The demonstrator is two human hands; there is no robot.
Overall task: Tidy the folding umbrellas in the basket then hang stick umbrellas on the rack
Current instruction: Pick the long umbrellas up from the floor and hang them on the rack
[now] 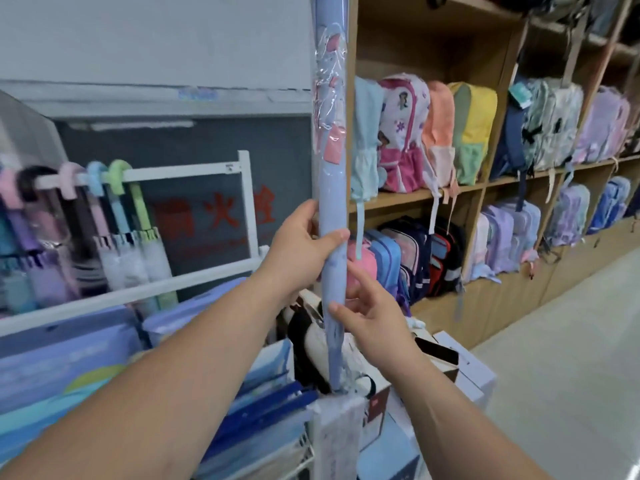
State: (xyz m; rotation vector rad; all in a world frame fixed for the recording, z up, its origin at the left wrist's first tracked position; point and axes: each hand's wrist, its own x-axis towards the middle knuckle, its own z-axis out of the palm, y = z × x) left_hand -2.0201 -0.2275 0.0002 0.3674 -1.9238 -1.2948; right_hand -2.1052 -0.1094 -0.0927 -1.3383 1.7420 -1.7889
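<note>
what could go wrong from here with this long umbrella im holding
The long light-blue stick umbrella in clear plastic wrap is gripped by the left hand alone; the right hand only touches it, so it could slip. Swung towards the white rack bar, its tall top might catch the wooden shelf post beside it.

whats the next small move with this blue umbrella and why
Probably swing the blue stick umbrella left toward the white rack. The left hand grips its shaft, the right hand touches it lower down, and the rack's top bar is bare right of the green handle hooked there.
</note>
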